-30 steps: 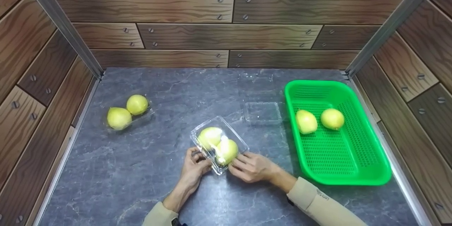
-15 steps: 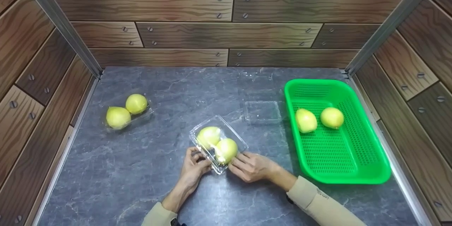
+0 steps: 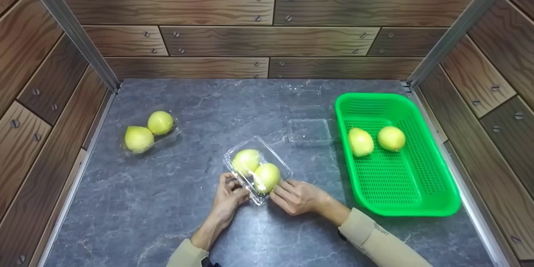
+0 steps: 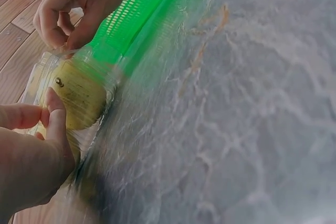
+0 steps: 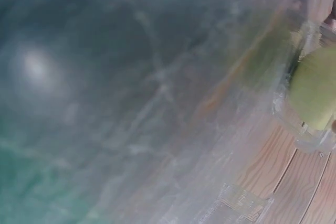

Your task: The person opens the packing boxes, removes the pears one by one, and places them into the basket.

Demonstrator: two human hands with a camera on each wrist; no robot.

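Note:
A clear plastic clamshell box [image 3: 273, 156] lies tilted at an angle on the table, its lid over two yellow-green pears [image 3: 267, 178]. At its near left edge my left hand [image 3: 226, 200] pinches the rim between thumb and fingers. My right hand [image 3: 301, 197] pinches the near right side, fingertips bent at the rim. In the left wrist view both hands, the left one [image 4: 39, 156] and the right one [image 4: 86, 3], are at the box's edge beside a pear [image 4: 79, 95]. The right wrist view catches only part of the box and one pear [image 5: 315, 90].
A green plastic basket [image 3: 363, 200] at the right holds two pears [image 3: 391, 138]. At the far left, two more pears [image 3: 139, 138] sit in a clear box. Transparent empty boxes [image 3: 309, 131] stand left of the basket. Wood-patterned walls [image 3: 208, 4] enclose the grey table [image 3: 175, 217].
Both hands keep their places at the box's rim. The whole head view shifts very slightly; nothing else visibly moves.

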